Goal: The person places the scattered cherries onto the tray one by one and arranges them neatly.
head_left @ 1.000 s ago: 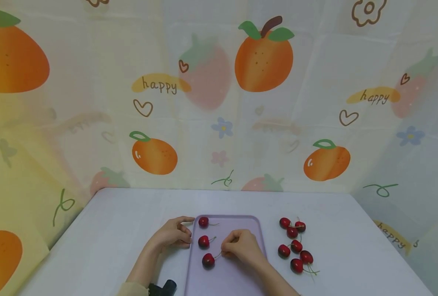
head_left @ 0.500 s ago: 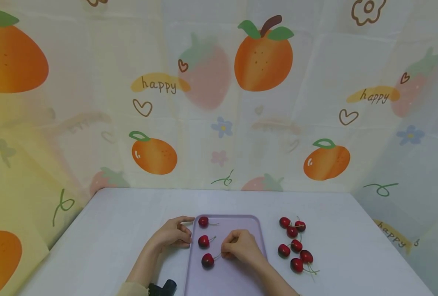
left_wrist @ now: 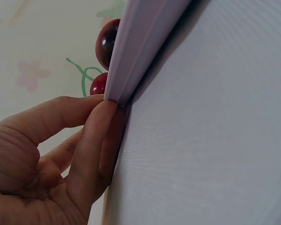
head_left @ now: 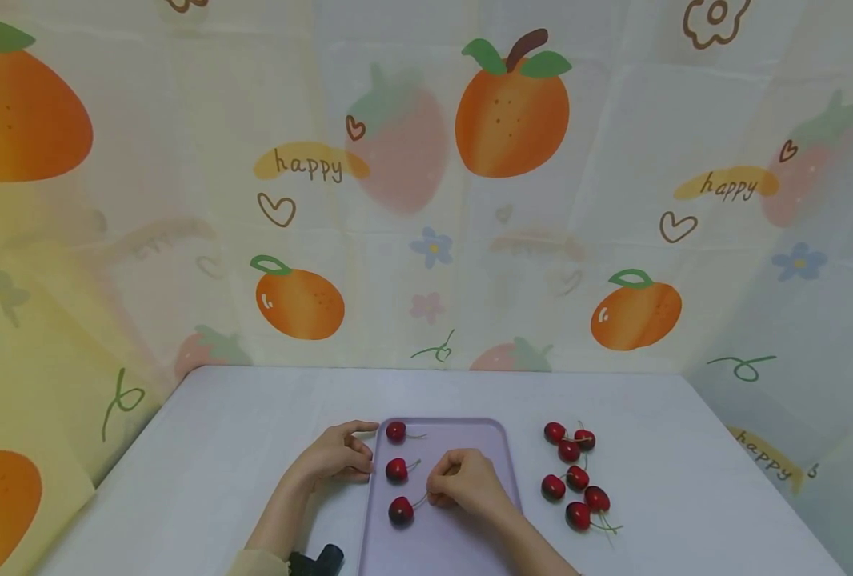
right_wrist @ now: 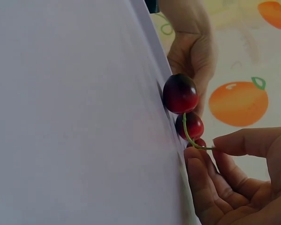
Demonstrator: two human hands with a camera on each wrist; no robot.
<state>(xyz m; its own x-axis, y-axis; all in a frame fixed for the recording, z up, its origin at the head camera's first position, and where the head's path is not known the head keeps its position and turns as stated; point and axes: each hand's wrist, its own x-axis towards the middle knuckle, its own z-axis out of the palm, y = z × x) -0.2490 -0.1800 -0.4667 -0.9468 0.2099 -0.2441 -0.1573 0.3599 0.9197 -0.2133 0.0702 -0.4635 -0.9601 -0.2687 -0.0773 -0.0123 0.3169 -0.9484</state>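
Note:
My right hand (head_left: 470,484) pinches the thin green stem of a dark red cherry (head_left: 401,511) between thumb and forefinger, low over the lilac tray (head_left: 462,544). In the right wrist view that cherry (right_wrist: 180,93) is close to the tray surface, its stem curving down to my fingertips (right_wrist: 220,143). Two more cherries lie along the tray's left side, one in the far corner (head_left: 396,433) and one midway (head_left: 397,470). My left hand (head_left: 336,456) is at the tray's left edge; the left wrist view has its fingertips (left_wrist: 103,112) gripping the rim (left_wrist: 119,79).
Several cherries (head_left: 578,480) with stems lie loose on the white table (head_left: 650,448), right of the tray. A black object (head_left: 318,560) sits by my left forearm. Behind the table hangs a fruit-printed cloth (head_left: 498,320).
The held cherry has slid slightly left and a little nearer to me, my right hand shifting left with it. The left hand and the tray have stayed put.

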